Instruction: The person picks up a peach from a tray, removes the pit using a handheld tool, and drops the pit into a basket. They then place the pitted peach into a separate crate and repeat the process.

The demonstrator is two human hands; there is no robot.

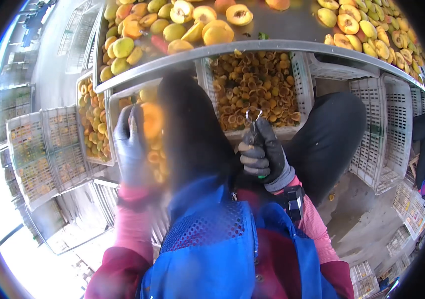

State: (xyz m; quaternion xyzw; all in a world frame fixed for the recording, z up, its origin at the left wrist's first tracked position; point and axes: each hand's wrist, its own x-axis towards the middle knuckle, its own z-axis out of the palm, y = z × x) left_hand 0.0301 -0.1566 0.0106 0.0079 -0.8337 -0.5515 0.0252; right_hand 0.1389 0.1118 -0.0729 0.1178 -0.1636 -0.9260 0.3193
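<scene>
Left of the frame's centre, the blurred peach half [153, 120] probably was light, soft and slippery, best cupped gently round its sides; I couldn't tell the left grip's [130, 142] state, while the right grip [266, 155] clenched a ring-tipped tool [253, 121].

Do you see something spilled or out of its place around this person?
Yes: a small yellow-orange scrap, probably fruit, lies loose on the floor beside the right thigh, outside the crates. The dark patch near it looks wet.
</scene>
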